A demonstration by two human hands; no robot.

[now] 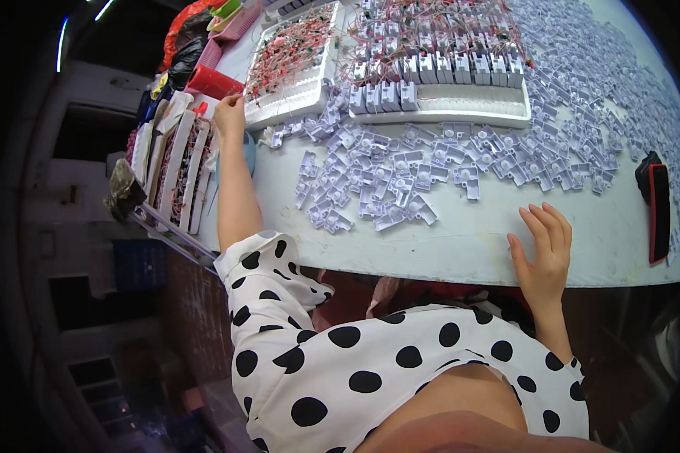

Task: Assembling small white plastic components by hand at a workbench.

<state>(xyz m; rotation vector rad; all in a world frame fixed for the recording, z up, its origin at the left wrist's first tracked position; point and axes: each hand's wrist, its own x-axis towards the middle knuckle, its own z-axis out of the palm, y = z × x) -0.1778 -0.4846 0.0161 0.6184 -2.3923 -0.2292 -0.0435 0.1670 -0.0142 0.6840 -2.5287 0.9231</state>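
My left hand (pixel 229 115) reaches far left, beside the near left corner of a white foam tray (pixel 283 109) that holds many small wired parts with red and green bits. Its fingertips are pinched together close to a red cylinder (pixel 215 81); whatever is between them is too small to make out. My right hand (pixel 545 253) hovers at the table's near edge, fingers spread and nothing in them. Between the hands lie many loose pale lilac plastic housings (pixel 404 177). Behind them, a second white tray (pixel 468 107) holds rows of housings with wires.
A large heap of housings (pixel 604 68) covers the far right of the table (pixel 431 245). A black phone-like object with a red edge (pixel 659 215) lies at the right. Upright stacked trays of wired parts (pixel 180 170) stand left of the table; pink baskets (pixel 238 23) sit behind.
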